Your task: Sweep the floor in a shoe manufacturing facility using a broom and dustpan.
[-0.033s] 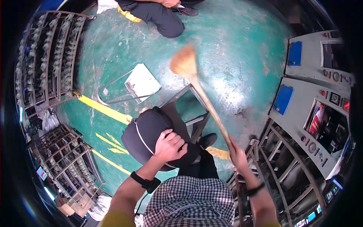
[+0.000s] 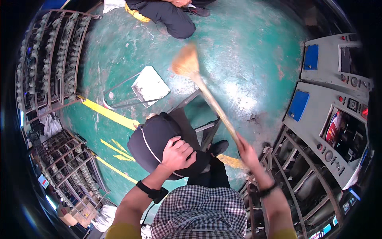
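Observation:
My right hand (image 2: 247, 153) is closed round the wooden handle of a broom (image 2: 217, 107). The broom's tan bristle head points away from me over the green floor and is slightly blurred. My left hand (image 2: 178, 154), fingers curled, grips the top of a dark padded thing (image 2: 157, 137) with a thin white band across it; I cannot make out its kind. It sits against a grey metal frame (image 2: 187, 99), like a stool or chair. Beyond it, to the left of the broom head, a white dustpan (image 2: 150, 85) with a long wire handle lies on the floor.
Metal racks (image 2: 59, 59) with rows of pale parts stand on the left. Grey control cabinets (image 2: 310, 115) with blue panels line the right, above a rusty metal frame (image 2: 302, 171). A person in dark trousers (image 2: 171, 20) crouches at the far side. Yellow lines (image 2: 107, 113) mark the floor.
The broom head has swung a little to the left and away from me, and my right hand has shifted slightly with it. My left hand stays in place.

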{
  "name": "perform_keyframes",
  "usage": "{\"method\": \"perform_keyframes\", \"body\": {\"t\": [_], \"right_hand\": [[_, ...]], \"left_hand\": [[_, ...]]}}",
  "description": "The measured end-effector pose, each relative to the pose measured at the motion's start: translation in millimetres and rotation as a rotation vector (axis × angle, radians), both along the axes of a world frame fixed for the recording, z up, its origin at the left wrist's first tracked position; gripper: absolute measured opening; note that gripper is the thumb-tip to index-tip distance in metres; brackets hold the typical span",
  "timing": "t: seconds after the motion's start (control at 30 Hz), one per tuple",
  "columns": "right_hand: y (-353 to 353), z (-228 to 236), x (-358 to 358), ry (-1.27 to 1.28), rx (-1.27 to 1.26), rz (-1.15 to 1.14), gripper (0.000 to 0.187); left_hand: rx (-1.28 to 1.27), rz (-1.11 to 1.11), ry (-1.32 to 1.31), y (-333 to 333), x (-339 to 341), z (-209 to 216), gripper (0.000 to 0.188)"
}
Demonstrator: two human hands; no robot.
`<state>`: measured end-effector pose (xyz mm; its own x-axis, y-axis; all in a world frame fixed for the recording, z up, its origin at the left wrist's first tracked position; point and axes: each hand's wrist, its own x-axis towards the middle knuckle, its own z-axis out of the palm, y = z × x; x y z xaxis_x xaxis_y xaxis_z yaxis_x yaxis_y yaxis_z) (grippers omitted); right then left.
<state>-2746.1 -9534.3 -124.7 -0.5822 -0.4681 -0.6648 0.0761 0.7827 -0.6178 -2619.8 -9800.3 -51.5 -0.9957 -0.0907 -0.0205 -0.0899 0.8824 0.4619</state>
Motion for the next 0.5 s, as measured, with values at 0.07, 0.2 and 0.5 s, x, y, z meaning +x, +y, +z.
{"method": "perform_keyframes", "body": {"t": [0.07,0.2,0.5], "right_hand": [[-80.0,-23.5,-43.0,0.045,-0.081,0.097,0.036],[-180.6,-59.1,-97.5,0.038,0.095,0.27,0.039],[58.1,-34.6,-56.7,0.084,0.498,0.243,0.039]], "left_hand": [[-0.002,0.009,0.011,-1.3,10.1,1.1,0.013],[0.011,-0.009,0.026,-1.8,12.9,-0.8,0.013],[0.024,0.024,0.068,-16.3,37.4,2.0,0.012]]}}
